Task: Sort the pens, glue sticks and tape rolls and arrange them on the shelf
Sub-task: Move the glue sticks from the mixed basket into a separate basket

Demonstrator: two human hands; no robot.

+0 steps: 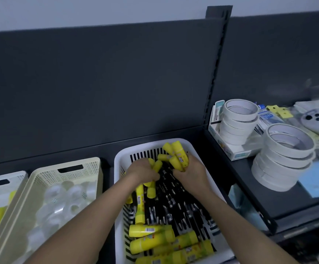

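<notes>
Left hand (142,171) and right hand (192,173) are grabbing smooth glue sticks (178,153).
Fingers (188,164) are curling round them in a slotted basket (119,158).

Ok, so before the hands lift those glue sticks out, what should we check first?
1. Right hand grips its glue sticks firmly: ok.
2. Left hand grips a bunch too: ok.
3. No pens caught in either grip: cannot tell, they lie right under the fingers.
4. Far-left basket already holds glue sticks, so it is the right home: ok.
5. Cream basket holds only tape, nothing mixed in: ok.
6. Middle basket free of glue sticks: not ok, several lie at its near end.
</notes>
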